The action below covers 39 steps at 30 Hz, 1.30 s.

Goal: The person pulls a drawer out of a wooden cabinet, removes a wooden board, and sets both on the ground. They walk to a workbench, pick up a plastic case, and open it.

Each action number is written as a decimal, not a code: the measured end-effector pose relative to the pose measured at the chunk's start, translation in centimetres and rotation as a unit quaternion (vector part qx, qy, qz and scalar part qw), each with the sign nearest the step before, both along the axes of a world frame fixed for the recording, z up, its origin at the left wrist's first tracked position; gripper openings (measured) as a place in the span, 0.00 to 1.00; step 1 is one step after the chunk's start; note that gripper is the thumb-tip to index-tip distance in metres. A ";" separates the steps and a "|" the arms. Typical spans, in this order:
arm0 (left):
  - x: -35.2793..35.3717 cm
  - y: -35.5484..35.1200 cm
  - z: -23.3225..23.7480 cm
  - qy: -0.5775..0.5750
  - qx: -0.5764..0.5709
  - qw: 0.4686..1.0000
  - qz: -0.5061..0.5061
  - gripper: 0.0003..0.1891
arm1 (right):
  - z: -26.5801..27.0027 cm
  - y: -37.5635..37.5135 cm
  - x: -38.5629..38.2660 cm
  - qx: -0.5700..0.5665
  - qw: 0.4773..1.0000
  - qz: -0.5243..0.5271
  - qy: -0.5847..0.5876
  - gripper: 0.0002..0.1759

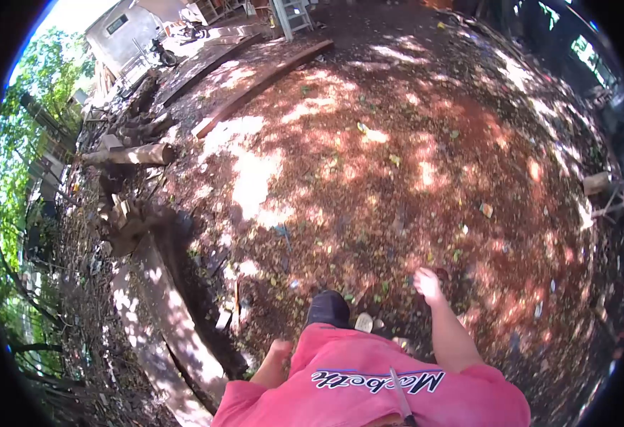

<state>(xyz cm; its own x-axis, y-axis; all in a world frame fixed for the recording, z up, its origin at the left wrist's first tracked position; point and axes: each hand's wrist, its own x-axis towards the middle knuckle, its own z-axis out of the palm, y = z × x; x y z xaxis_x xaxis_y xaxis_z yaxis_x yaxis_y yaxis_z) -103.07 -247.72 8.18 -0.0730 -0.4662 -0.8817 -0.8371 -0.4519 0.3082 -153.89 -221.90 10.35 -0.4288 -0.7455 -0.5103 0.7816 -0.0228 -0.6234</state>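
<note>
My right hand [429, 285] hangs out ahead of my body over the leaf-strewn ground, its fingers loosely bent and partly apart. A small dark patch shows right beside it; I cannot make out what that is. Low at my left side, my left hand [281, 347] is small and blurred, with its fingers not readable. Between the hands is the pink shirt [355, 398] with lettering, and a thin light strip [400, 391] with a dark end lies across its front. One dark shoe [328, 309] points forward below.
Long thick planks [173, 313] lie to my left, near a rough stump [130, 224] and a cut log [130, 154]. Farther ahead, a long wooden beam [262, 87] rests on the ground. A ladder [293, 18] stands at the back, and a wooden block [596, 183] sits at right.
</note>
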 end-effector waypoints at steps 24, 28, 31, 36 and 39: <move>-79.4 -69.3 10.1 0.220 -0.157 0.962 -0.027 0.17 | -1.1 -28.5 -47.3 0.561 0.826 0.005 0.059 0.10; -86.6 -74.6 -1.4 0.112 -0.256 0.959 0.051 0.07 | -4.7 -38.1 -61.4 0.520 0.837 0.023 0.169 0.10; -91.2 -73.0 5.5 0.066 -0.057 0.996 0.011 0.08 | -2.3 -51.9 -72.8 0.414 0.889 0.022 0.195 0.11; -97.8 -73.3 3.9 0.043 0.073 0.996 -0.017 0.07 | 15.1 -78.8 -90.7 0.224 0.922 -0.033 0.313 0.13; -102.5 -75.5 2.8 0.040 0.096 0.994 0.019 0.08 | 16.5 -87.5 -99.8 0.104 0.881 -0.007 0.461 0.14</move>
